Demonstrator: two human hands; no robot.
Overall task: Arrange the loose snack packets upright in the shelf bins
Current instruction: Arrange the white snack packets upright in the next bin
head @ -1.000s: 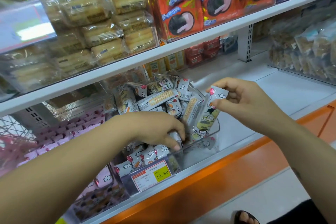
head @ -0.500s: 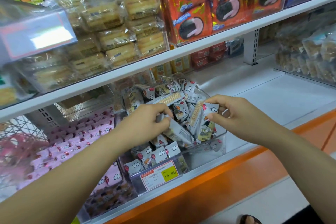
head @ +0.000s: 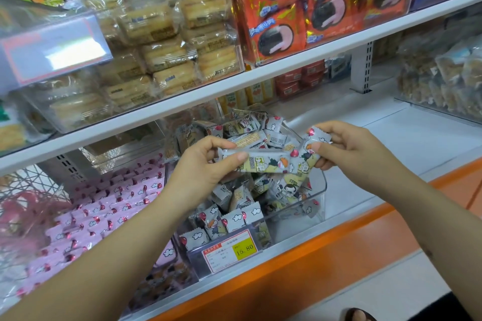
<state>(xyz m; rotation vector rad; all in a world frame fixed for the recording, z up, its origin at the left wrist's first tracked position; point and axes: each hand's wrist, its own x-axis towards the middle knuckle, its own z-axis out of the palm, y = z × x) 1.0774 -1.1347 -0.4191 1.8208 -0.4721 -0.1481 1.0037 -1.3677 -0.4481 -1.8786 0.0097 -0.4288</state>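
Note:
A clear plastic bin point(head: 319, 191) on the lower shelf holds several small white cartoon-printed snack packets point(head: 236, 216), some upright at the front, many jumbled behind. My left hand point(head: 206, 164) pinches one packet point(head: 263, 163) held lying sideways above the bin. My right hand point(head: 347, 147) pinches a second packet point(head: 309, 154) by its top end, more upright, its lower part touching the first packet's right end.
A yellow price tag point(head: 229, 250) hangs on the bin's front. Pink packets point(head: 109, 206) fill the bin to the left. The white shelf point(head: 407, 143) lies bare to the right, with an orange edge point(head: 339, 250). The shelf board above point(head: 260, 75) carries biscuit packs.
My left hand lifted a packet out of the bin and turned it sideways. Both hands rose above the bin, and the two packets now meet end to end.

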